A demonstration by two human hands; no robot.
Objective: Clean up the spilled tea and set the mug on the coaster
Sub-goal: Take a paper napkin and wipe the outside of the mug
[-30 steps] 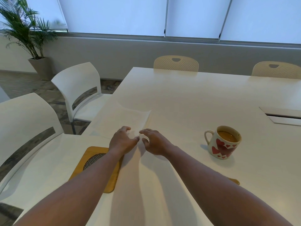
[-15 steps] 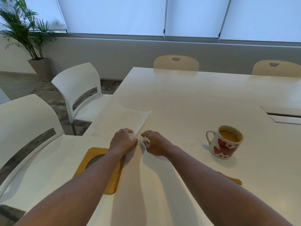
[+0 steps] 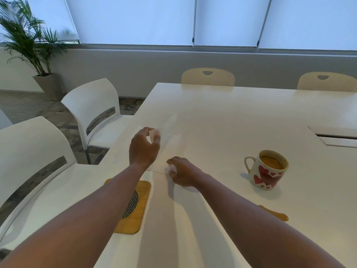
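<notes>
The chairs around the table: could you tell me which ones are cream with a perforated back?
The two chairs at the table's far edge are cream and perforated, with a handle cut-out; the two white chairs on the left have smooth backs.

Heart-patterned mug (image 3: 267, 172) upright, holding tea. Amber spill (image 3: 275, 214) near it. Wooden coaster (image 3: 135, 213) lies flat, well apart. White napkin (image 3: 170, 144) partly lifted.

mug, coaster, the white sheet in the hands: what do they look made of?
Mug: glazed ceramic by the look, glossy white with printed red hearts. Coaster: likely wood or bamboo, matte honey-coloured slab, with a dark woven mesh inset in its middle. Sheet: thin paper tissue or napkin, probably; it bends limply and looks slightly see-through where the left hand pinches it up.
</notes>
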